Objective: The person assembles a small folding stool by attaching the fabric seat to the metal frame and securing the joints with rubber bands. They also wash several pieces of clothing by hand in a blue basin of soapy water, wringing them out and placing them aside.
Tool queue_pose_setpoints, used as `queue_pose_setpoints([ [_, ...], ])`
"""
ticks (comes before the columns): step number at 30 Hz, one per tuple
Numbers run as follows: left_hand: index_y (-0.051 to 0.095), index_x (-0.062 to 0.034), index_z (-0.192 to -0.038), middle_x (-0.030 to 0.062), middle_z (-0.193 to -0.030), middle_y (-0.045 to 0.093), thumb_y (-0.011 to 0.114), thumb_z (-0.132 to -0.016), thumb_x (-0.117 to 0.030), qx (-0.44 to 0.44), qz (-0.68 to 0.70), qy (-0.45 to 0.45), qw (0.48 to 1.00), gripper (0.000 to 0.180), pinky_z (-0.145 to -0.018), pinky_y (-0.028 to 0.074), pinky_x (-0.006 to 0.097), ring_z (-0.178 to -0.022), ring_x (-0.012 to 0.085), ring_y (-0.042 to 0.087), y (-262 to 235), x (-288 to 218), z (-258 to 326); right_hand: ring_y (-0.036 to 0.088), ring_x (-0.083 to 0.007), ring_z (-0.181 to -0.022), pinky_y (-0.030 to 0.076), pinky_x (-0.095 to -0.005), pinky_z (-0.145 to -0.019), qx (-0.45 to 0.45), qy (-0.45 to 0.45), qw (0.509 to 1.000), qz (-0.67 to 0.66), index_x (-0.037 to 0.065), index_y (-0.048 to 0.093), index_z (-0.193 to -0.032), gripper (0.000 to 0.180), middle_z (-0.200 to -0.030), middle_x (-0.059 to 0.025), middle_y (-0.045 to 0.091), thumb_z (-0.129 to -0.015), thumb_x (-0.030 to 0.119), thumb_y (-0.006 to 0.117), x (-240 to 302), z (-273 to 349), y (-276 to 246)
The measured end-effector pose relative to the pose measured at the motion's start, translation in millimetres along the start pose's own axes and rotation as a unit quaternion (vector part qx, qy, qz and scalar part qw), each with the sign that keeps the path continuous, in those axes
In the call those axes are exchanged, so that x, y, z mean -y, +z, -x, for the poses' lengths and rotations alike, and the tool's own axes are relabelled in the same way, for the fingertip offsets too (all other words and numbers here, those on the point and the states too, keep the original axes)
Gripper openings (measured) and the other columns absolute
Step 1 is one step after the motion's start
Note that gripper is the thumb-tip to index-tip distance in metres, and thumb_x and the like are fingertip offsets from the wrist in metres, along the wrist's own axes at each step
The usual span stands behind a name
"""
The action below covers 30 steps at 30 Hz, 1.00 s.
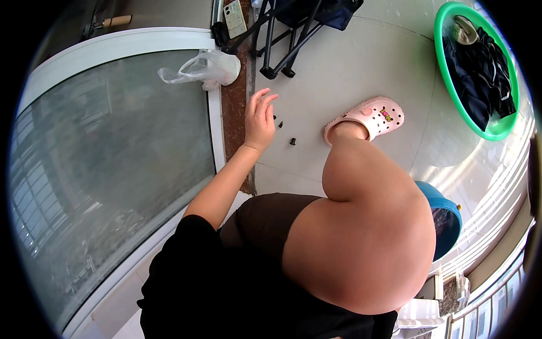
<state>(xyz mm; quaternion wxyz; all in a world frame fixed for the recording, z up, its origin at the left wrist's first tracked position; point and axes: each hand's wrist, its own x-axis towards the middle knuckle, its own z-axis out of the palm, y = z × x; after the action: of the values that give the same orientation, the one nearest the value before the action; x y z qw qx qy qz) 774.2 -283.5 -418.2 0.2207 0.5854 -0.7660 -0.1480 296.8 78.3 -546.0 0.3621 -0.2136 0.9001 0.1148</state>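
I'd lower the left hand, fingers slightly apart, squarely over the small black piece left of the pink clog; the right hand's I can't tell.

The glass panel takes up the left, with the floor strip along its right side, the plastic bag at its far right corner and the folding chair to the right of the bag. The small pieces lie on the floor between the left hand and the clog. The basin, with clothes in it, is far right; the bucket sits nearer, right of the bent leg.
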Motion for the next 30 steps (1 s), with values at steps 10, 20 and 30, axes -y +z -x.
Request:
queue_pose_setpoints([
  [10, 0.052, -0.0103, -0.125, 0.0124, -0.123, 0.050, 0.076, -0.082, -0.022, 0.180, -0.037, -0.265, 0.947, 0.051, -0.080, 0.054, 0.035, -0.083, 0.0207, 0.064, 51, 114, 87, 0.051, -0.0382, -0.122, 0.040, -0.0437, -0.102, 0.007, 0.004, 1.000, 0.010, -0.004, 0.045, -0.135, 0.063, -0.122, -0.0239, 0.055, -0.088, 0.036, 0.057, -4, 6, 2],
  [20, 0.061, -0.0034, -0.091, 0.0075, -0.092, 0.061, 0.071, -0.085, -0.013, 0.226, 0.078, -0.265, 0.934, 0.016, -0.071, 0.052, 0.034, -0.075, 0.0211, 0.063, 66, 84, 96, 0.053, -0.0384, -0.119, 0.041, -0.0442, -0.101, 0.013, 0.013, 0.999, 0.028, -0.005, 0.048, -0.133, 0.060, -0.119, -0.0237, 0.058, -0.088, 0.034, 0.057, -14, 8, 0],
  [30, 0.056, -0.0042, -0.086, 0.0088, -0.092, 0.059, 0.069, -0.084, -0.013, 0.288, 0.010, -0.216, 0.933, 0.017, -0.071, 0.050, 0.041, -0.080, 0.0276, 0.061, 78, 54, 126, 0.055, -0.0387, -0.117, 0.042, -0.0446, -0.100, 0.021, 0.015, 0.999, 0.032, -0.006, 0.051, -0.131, 0.058, -0.115, -0.0235, 0.061, -0.088, 0.032, 0.058, -11, 8, 4],
])
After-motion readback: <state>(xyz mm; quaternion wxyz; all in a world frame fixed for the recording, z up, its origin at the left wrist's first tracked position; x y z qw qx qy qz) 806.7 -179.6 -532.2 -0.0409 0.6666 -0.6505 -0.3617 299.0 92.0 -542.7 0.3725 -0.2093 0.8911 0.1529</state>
